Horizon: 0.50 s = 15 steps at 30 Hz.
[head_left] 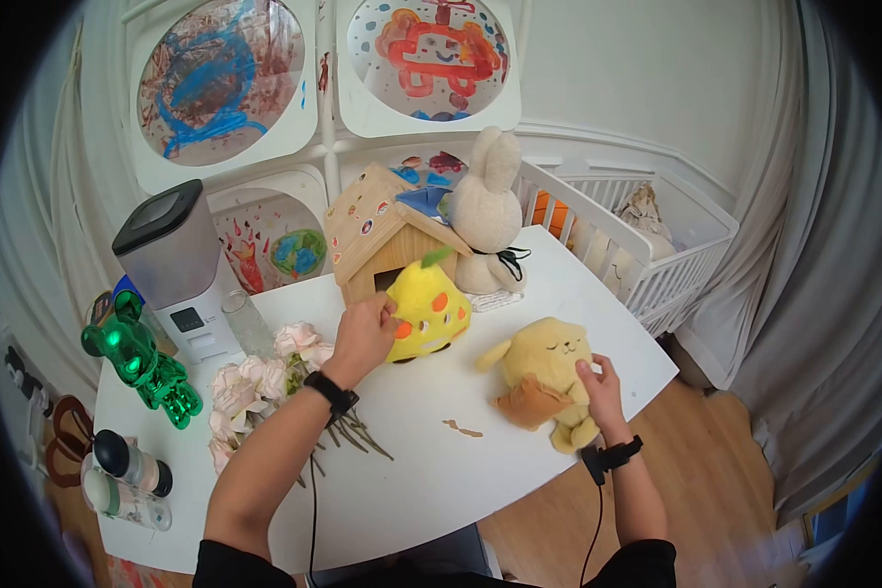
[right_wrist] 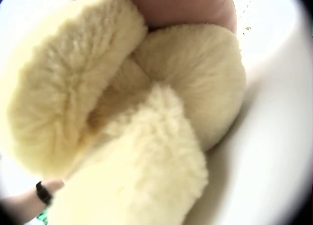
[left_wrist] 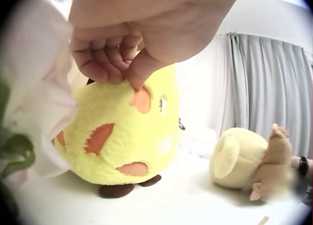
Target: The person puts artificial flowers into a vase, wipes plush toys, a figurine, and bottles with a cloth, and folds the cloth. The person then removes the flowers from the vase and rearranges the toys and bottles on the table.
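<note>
My left hand (head_left: 365,338) pinches the side of a bright yellow plush toy (head_left: 429,312) with orange spots and a green leaf on top. In the left wrist view, thumb and curled fingers (left_wrist: 110,56) meet at its fur above an orange patch, and its brown feet touch the table. To the right, a pale yellow plush toy (head_left: 549,358) with long ears and a closed-eyed face sits tilted, a brown part (head_left: 531,402) at its side. My right hand (head_left: 606,390) grips it from its right side. Its fur (right_wrist: 132,176) fills much of the right wrist view, hiding most fingers.
On the white table (head_left: 431,490) lie pale pink artificial roses (head_left: 255,382). Behind stand a wooden house (head_left: 382,230) and a white rabbit plush (head_left: 487,211). A shiny green bear figure (head_left: 142,363), a pet feeder (head_left: 181,274), a glass (head_left: 247,323) and bottles (head_left: 132,465) line the left.
</note>
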Each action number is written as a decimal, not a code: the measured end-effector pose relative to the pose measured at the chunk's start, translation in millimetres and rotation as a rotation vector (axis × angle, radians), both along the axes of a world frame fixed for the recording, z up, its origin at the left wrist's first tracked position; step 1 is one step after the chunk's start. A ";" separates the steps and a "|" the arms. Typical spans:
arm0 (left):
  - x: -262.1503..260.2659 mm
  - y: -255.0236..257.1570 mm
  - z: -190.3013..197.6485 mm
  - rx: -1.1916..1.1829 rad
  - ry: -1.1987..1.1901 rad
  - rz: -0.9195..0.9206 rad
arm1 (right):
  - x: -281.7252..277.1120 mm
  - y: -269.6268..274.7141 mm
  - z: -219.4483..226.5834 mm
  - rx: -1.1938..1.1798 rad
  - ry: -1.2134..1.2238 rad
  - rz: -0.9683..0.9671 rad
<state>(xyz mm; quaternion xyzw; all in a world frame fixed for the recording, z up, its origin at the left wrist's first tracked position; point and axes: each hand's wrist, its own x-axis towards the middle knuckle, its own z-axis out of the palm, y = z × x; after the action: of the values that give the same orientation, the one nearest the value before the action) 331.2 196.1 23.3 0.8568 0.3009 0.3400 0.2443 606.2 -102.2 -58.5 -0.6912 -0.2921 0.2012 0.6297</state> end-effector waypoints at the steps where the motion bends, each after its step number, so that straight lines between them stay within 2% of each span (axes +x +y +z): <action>1: -4.3 -8.7 5.3 -0.001 -0.001 -0.007 | 4.1 -1.2 1.1 0.024 -0.026 -0.059; 3: -15.9 -28.5 14.3 -0.091 -0.103 -0.132 | 15.7 -3.2 18.4 0.077 0.004 -0.067; 4: -24.9 -37.2 22.4 -0.094 -0.105 -0.133 | 20.5 -2.8 26.3 0.131 0.033 -0.065; 6: -41.8 -47.1 32.8 -0.374 0.014 -0.203 | 30.1 -1.1 30.4 0.095 0.049 -0.012; 7: -46.1 -40.6 21.3 -0.482 -0.010 -0.255 | 36.2 1.4 34.8 -0.138 -0.108 0.159; 8: -50.9 -41.7 10.2 -0.481 -0.013 -0.254 | 43.5 5.2 40.2 -0.368 -0.265 0.329; 9: -57.0 -50.2 13.5 -0.435 0.071 -0.196 | 57.0 14.1 45.8 -0.425 -0.480 0.330; 10: -59.9 -57.2 13.6 -0.385 0.154 -0.140 | 59.0 28.4 63.4 -0.328 -0.481 0.263; 12: -62.3 -75.1 -2.4 0.006 0.082 -0.255 | 62.1 68.5 98.6 -0.130 -0.531 0.126; 15: -58.8 -108.6 -2.6 0.189 0.252 -0.520 | 61.2 152.3 134.8 0.029 -0.562 0.084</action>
<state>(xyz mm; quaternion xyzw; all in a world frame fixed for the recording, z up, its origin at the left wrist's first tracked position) 272.4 87.5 20.8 0.9595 0.0665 0.1835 0.2030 667.5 50.2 76.3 -0.6982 -0.4865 0.0233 0.5247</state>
